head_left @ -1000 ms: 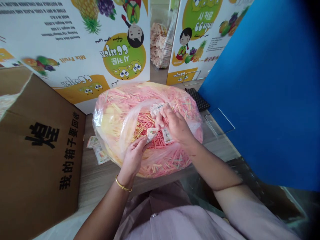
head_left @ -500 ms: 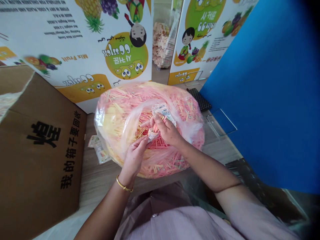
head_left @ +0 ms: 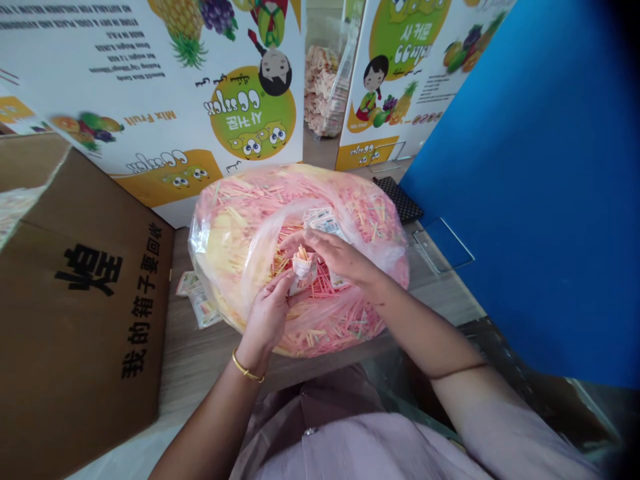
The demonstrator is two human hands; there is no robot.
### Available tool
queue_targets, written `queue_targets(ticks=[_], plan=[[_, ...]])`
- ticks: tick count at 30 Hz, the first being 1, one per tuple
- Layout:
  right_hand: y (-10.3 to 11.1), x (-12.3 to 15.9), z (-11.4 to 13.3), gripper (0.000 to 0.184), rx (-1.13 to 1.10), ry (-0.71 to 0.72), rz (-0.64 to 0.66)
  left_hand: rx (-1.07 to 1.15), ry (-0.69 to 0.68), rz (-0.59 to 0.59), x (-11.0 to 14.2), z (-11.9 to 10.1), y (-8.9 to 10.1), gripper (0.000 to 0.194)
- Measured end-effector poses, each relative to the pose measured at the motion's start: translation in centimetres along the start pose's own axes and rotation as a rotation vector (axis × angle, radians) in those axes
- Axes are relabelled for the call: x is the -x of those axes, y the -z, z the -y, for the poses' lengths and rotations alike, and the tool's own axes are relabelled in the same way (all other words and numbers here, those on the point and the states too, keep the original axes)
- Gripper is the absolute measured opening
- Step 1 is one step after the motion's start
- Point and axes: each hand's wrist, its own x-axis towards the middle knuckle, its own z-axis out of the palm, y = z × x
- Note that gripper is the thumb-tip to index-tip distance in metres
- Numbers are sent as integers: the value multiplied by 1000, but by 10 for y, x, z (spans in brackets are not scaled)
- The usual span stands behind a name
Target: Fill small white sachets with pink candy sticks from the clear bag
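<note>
A big clear plastic bag (head_left: 235,227) full of pink, yellow and orange sticks lies on the wooden table in front of me. My left hand (head_left: 267,313) pinches a small printed packet (head_left: 303,268) that has a few sticks poking out of its top. My right hand (head_left: 340,257) reaches over the bag's opening, its fingers closed on a bunch of small printed packets (head_left: 323,220), fingertips right beside the packet in my left hand.
A brown carton (head_left: 75,293) with black characters stands at the left. White printed fruit cartons (head_left: 165,100) stand behind the bag, a blue board (head_left: 540,187) at the right. Loose packets (head_left: 197,300) lie on the table left of the bag. A black mat (head_left: 400,197) lies behind.
My right hand has shifted left and down toward the packet in my left hand. Sticks now stand in that packet's top. My left hand stayed nearly still.
</note>
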Motion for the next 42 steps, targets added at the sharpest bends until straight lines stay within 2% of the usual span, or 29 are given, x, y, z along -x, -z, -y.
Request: queue_targets(ticks=[4,7,11,15,17,19,21,23,25,27,30,31,33,34,36,38,42], plan=[[10,0,2,48,207,-61,78,36,3,-5,-1,0,3,26],[12,2,3,45,240,-85,121,66,25,23,0,-2,3,27],[12,1,0,37,265,-59,104,61,25,115,6,-9,-1,37],[8,-1,-6,24,162,-54,36,2,37,117,6,-10,-2,40],[5,0,-5,28,62,-21,58,-16,49,103,6,-9,-1,42],[3,2,0,36,8,-13,138,-54,51,99,10,-10,-1,43],[5,5,7,38,9,-18,123,-140,-8,84,22,-16,-2,37],[13,11,12,37,40,-8,-47,-266,-202,-26,40,-28,2,26],[25,19,9,33,134,-28,-258,-355,-500,-294,58,-44,15,21],[37,31,-1,30,313,-91,-405,-326,-720,-591,69,-57,40,14],[44,52,-29,33,645,-144,-540,-210,-694,-812,70,-56,91,14],[44,59,-38,37,742,-136,-578,-230,-592,-855,67,-50,108,15],[39,69,-55,46,906,-126,-603,-284,-443,-813,57,-30,138,24],[36,72,-62,50,971,-130,-611,-310,-420,-832,51,-18,149,30],[31,75,-71,57,1060,-145,-628,-420,-401,-851,38,2,160,40],[28,75,-75,60,1106,-154,-641,-557,-394,-865,23,16,161,43],[29,74,-74,57,1125,-147,-618,-715,-439,-959,1,24,154,35]])
